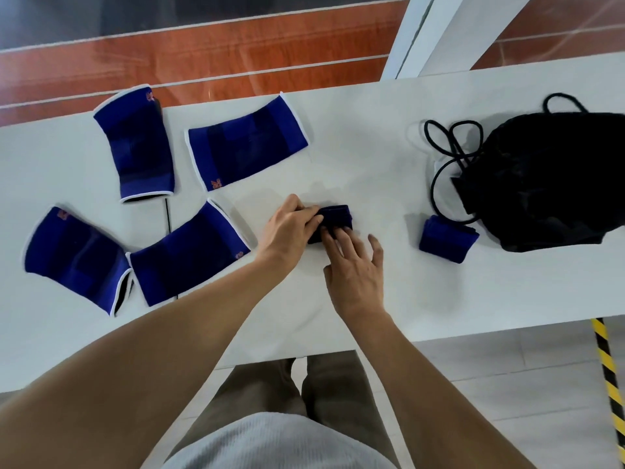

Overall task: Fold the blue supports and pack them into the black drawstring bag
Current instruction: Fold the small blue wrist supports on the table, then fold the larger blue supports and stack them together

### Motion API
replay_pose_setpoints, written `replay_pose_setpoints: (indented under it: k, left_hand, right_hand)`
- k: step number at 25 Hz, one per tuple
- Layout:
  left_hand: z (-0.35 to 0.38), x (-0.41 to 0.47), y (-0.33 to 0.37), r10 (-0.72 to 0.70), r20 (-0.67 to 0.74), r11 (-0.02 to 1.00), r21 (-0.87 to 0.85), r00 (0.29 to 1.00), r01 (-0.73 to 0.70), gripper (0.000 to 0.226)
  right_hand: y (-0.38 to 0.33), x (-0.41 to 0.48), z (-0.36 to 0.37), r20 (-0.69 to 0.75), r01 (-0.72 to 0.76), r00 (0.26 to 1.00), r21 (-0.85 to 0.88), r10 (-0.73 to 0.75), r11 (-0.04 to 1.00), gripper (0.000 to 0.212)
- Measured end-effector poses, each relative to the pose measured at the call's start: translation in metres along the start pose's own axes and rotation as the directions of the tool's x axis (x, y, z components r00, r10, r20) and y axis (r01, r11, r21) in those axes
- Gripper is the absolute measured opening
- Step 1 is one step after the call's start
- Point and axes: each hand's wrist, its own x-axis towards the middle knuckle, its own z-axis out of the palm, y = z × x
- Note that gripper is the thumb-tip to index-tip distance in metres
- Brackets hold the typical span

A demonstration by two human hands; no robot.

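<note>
A long white table (372, 140) is running across the view from left to right, its near edge cutting diagonally above the person's legs. Beyond its far edge a reddish-brown floor with pale lines (203, 52) is showing, and a white post (436, 32) is rising at the upper right. Pale floor tiles are lying below the table on the right, with a yellow-and-black striped strip (608, 384) running down them.

Four unfolded blue supports are lying flat on the left half of the table. The far-left one (135, 143) is pointing its long axis away from the person, roughly upright in the view. The one beside it (247, 140) is lying crosswise, tilted up to the right. The two nearer ones, (74, 258) and (189, 252), are touching at a corner and angling in opposite diagonals.

At the table's middle, the left hand (287, 231) is pinching the left end of a small folded blue support (334, 220) with curled fingers, while the right hand (355, 269) is pressing its spread, unclenched fingertips on the bundle's near side. Another folded support (446, 243) is sitting to the right, just beside the black drawstring bag (548, 181), whose cords (446, 143) are looping leftward over the table.
</note>
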Motion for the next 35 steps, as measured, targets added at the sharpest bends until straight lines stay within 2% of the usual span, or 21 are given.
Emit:
replay_pose_setpoints:
  k: [3,6,9,12,15,18,20,23,25,27,29,31,33,35]
  left_hand:
    - [0.009,0.009,0.025,0.117,0.015,0.984,0.136,0.993,-0.118,0.036]
    - [-0.001,-0.008,0.021,0.119,-0.076,0.975,0.2,0.99,-0.102,0.038]
    - [-0.024,-0.048,-0.009,-0.01,-0.183,0.961,0.27,0.983,0.06,0.039]
    - [-0.042,-0.087,-0.042,-0.192,-0.262,0.91,0.313,0.946,0.272,0.046]
    - [-0.044,-0.112,-0.06,-0.312,-0.193,0.872,0.33,0.93,0.361,0.056]
    - [-0.036,-0.125,-0.067,-0.308,-0.068,0.888,0.337,0.949,0.313,0.059]
    - [-0.034,-0.129,-0.069,-0.265,-0.024,0.906,0.335,0.964,0.257,0.06]
    - [-0.032,-0.138,-0.069,-0.143,0.075,0.939,0.324,0.987,0.111,0.058]
    - [-0.032,-0.137,-0.066,-0.059,0.155,0.966,0.258,0.986,0.017,0.055]
    - [-0.035,-0.136,-0.065,-0.033,0.153,0.979,0.203,0.988,0.001,0.052]
    - [-0.045,-0.134,-0.072,-0.11,-0.014,0.974,0.197,0.994,0.111,0.05]
    - [-0.06,-0.132,-0.087,-0.297,-0.181,0.927,0.181,0.938,0.328,0.053]
    - [-0.074,-0.13,-0.102,-0.472,-0.211,0.859,0.11,0.856,0.501,0.055]
    - [-0.078,-0.127,-0.11,-0.525,-0.164,0.838,0.075,0.835,0.541,0.056]
  right_hand:
    - [0.017,0.001,-0.007,0.0,-0.108,0.994,-0.015,0.108,0.994,0.07]
    - [0.039,0.006,-0.015,-0.021,-0.211,0.977,-0.01,0.211,0.977,0.075]
    - [0.06,0.012,-0.025,-0.05,-0.252,0.966,0.005,0.252,0.968,0.074]
    - [0.064,0.018,-0.029,-0.065,-0.238,0.969,0.015,0.239,0.971,0.071]
    - [0.062,0.015,-0.026,-0.066,-0.239,0.968,0.043,0.241,0.97,0.072]
    - [0.055,0.009,-0.027,-0.123,-0.223,0.965,0.094,0.233,0.97,0.066]
    - [0.039,0.004,-0.029,-0.16,-0.151,0.973,0.115,0.168,0.982,0.061]
    - [-0.004,-0.007,-0.021,-0.117,0.112,0.988,0.134,-0.096,0.985,0.054]
    - [-0.033,-0.017,-0.01,-0.057,0.284,0.959,0.148,-0.279,0.947,0.048]
    - [-0.052,-0.027,0.003,0.002,0.354,0.934,0.155,-0.359,0.922,0.046]
    - [-0.057,-0.034,0.012,0.03,0.313,0.947,0.147,-0.32,0.938,0.047]
    - [-0.055,-0.036,0.016,0.017,0.261,0.964,0.131,-0.266,0.956,0.048]
    - [-0.052,-0.034,0.017,-0.009,0.248,0.969,0.099,-0.249,0.964,0.043]
    - [-0.05,-0.03,0.018,-0.048,0.264,0.964,0.07,-0.261,0.962,0.035]
